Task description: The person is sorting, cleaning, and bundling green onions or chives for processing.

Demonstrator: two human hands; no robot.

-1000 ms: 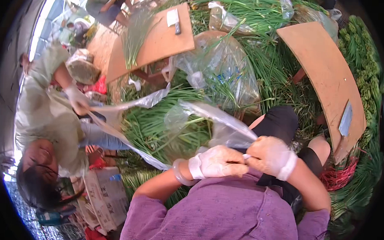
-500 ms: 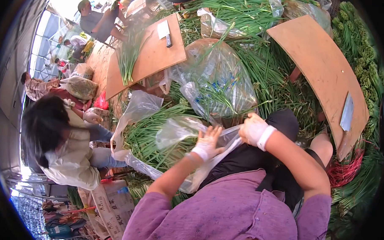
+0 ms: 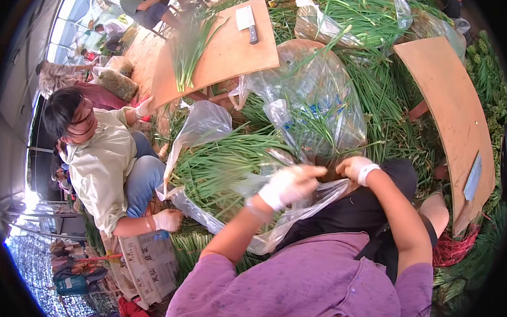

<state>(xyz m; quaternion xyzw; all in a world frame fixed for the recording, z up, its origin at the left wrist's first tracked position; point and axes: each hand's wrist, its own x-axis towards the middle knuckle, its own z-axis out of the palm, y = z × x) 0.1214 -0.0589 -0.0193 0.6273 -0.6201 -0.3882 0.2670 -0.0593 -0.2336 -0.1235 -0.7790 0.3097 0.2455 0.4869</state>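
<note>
A clear plastic bag [image 3: 203, 123] sits open on the floor before the person's black-clad knees, filled with long green stalks [image 3: 225, 160]. The left hand [image 3: 291, 188], in a white glove, is over the bag's near side, blurred; whether it grips anything I cannot tell. The right hand [image 3: 356, 169] has its fingers bent down at the bag's rim; whether plastic is pinched there is unclear.

Beyond the bag stands a low tan wooden counter [image 3: 226, 65] bearing a broad cleaver with a dark handle [image 3: 247, 27] and a loose bunch of green stalks [image 3: 191, 58]. A second, bare-wood counter [image 3: 442, 103] at the right carries a long-bladed knife [image 3: 473, 176], with a tangle of red twine [image 3: 456, 248] below its near end. Green cuttings [image 3: 391, 127] strew the floor between them. At the left, a co-worker in a pale jacket [image 3: 97, 170] crouches beside the bag, near a grey wall [image 3: 20, 89].
</note>
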